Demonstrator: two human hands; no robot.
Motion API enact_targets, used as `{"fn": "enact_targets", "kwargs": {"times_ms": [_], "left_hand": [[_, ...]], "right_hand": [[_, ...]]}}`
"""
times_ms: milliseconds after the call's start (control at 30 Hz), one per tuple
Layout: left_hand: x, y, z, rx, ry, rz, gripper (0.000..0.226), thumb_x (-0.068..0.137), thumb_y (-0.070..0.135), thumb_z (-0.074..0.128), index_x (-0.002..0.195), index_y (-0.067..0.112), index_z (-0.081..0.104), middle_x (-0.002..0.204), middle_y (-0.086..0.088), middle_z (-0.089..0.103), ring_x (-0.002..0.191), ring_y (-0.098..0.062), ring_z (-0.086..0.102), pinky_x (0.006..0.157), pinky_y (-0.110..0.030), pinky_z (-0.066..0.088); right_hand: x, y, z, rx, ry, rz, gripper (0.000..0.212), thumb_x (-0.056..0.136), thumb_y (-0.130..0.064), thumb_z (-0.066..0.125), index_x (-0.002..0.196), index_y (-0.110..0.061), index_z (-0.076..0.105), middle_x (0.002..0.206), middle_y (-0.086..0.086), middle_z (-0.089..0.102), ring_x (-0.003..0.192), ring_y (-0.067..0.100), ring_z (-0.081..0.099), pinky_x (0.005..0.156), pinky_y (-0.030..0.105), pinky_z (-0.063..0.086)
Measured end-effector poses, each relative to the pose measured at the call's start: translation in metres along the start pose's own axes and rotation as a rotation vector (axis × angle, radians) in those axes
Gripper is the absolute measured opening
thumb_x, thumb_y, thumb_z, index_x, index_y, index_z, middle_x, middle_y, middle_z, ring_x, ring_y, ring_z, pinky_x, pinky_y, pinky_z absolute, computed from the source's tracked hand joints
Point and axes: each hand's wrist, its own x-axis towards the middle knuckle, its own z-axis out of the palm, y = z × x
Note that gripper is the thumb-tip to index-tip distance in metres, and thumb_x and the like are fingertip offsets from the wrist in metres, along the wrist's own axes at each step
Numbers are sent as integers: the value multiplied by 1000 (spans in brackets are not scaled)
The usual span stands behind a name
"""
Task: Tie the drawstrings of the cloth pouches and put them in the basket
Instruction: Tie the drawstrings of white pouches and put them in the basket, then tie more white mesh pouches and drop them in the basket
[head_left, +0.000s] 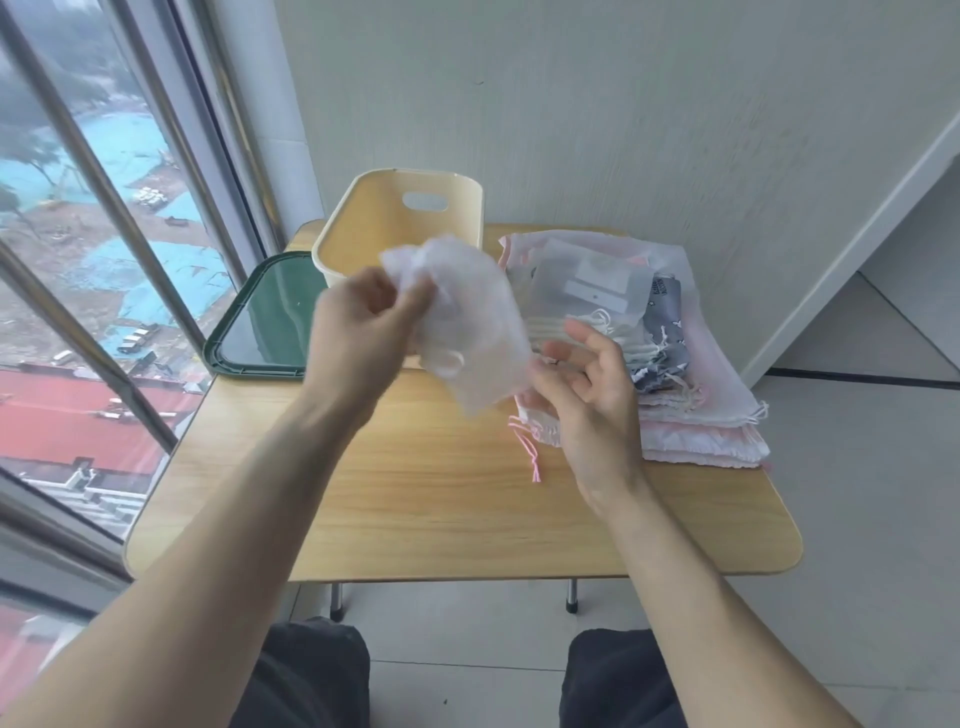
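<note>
Nearest us, our knees sat under the front edge of the counter (457, 525), both forearms reaching fwd over it. Our left hand (358, 332) was curled tight on the sheer white pouch (467, 332), pinching it near the gathered top & holding it up off the counter, prob. so the mouth stayed bunched while the string got worked. Motion blur hid the drawstring itself, so we couldn't tell if a knot was in yet. Our right hand (582, 384) hung just beside the pouch's lower right edge, palm up, fingers loose & spread, holding nothing; whether it touched the cloth we couldn't say. It looked ready to catch a cord end or steady the pouch.

Under & beyond the right hand lay the stack of untied pouches (691, 410), pink, white & a grey printed one, flat on the counter's right side w/ a pink drawstring (530, 452) trailing toward us. Kept on that side, we'd guess, so the right hand could grab the next one fast.

Farther back, behind the lifted pouch, stood the cream basket (415, 218), open side up, nothing seen inside. A green tray (234, 353) sat at its left, by the window.
</note>
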Motion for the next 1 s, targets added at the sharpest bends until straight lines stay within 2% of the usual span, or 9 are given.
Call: {"fn": "enact_targets", "kwargs": {"times_ms": [133, 333, 433, 533, 600, 667, 767, 867, 1000], "left_hand": [[54, 22, -12, -128, 378, 13, 40, 83, 42, 69, 99, 5, 67, 87, -9, 69, 73, -24, 66, 63, -36, 54], [138, 40, 3, -243, 498, -195, 34, 87, 22, 67, 114, 5, 56, 92, -5, 64, 67, -17, 64, 42, -17, 42], [160, 27, 15, 17, 393, -355, 29, 88, 14, 61, 116, 3, 60, 80, -5, 62, 53, -12, 52, 33, -12, 31], [172, 18, 28, 248, 296, -340, 37, 95, 9, 53, 132, 7, 50, 124, -14, 64, 82, -21, 64, 37, -22, 39], [176, 19, 38, 392, 262, -313, 52, 98, 5, 49, 146, 2, 31, 111, -21, 62, 101, -27, 66, 41, -22, 45], [175, 21, 49, 607, 137, -322, 39, 99, 3, 47, 134, -10, 36, 76, -15, 53, 71, -19, 69, 45, -21, 47], [176, 11, 49, 913, -54, -362, 13, 95, 5, 57, 95, -8, 61, 72, -15, 60, 42, -21, 59, 32, -22, 41], [178, 3, 45, 1208, -179, -302, 15, 92, 12, 63, 98, -2, 61, 88, -15, 59, 79, -29, 60, 66, -34, 56], [186, -2, 50, 1579, -63, 13, 34, 88, 15, 61, 120, 3, 59, 123, -20, 49, 112, -35, 50, 93, -39, 46]], "right_hand": [[1, -4, -3, 49, 49, 44, 36, 89, 1, 71, 120, -8, 55, 98, 10, 64, 81, 19, 67, 71, 37, 60], [8, -3, -4, 63, 103, 92, 28, 88, 1, 71, 111, -9, 57, 91, 8, 65, 68, 17, 63, 59, 23, 53], [11, -5, -5, 97, 128, 109, 27, 89, 6, 65, 110, -8, 58, 86, 7, 64, 66, 19, 59, 56, 22, 53], [14, -8, -6, 117, 125, 117, 27, 89, 8, 64, 110, -6, 57, 85, 8, 63, 63, 17, 57, 52, 21, 51], [17, -9, -7, 121, 117, 120, 27, 89, 7, 65, 111, -5, 57, 85, 8, 62, 63, 17, 56, 51, 20, 50], [21, -9, -7, 112, 109, 126, 28, 88, 5, 67, 112, -5, 57, 85, 8, 62, 63, 16, 57, 51, 20, 51], [24, -7, -8, 85, 96, 143, 28, 88, 2, 69, 111, -9, 57, 83, 6, 64, 62, 14, 58, 55, 24, 53], [27, -6, -9, 70, 74, 162, 28, 88, 3, 69, 110, -9, 57, 80, 5, 65, 61, 14, 57, 54, 24, 53], [27, -1, -10, -5, 51, 175, 26, 88, 3, 68, 108, -10, 58, 83, 8, 66, 59, 12, 59, 57, 23, 53]]}}
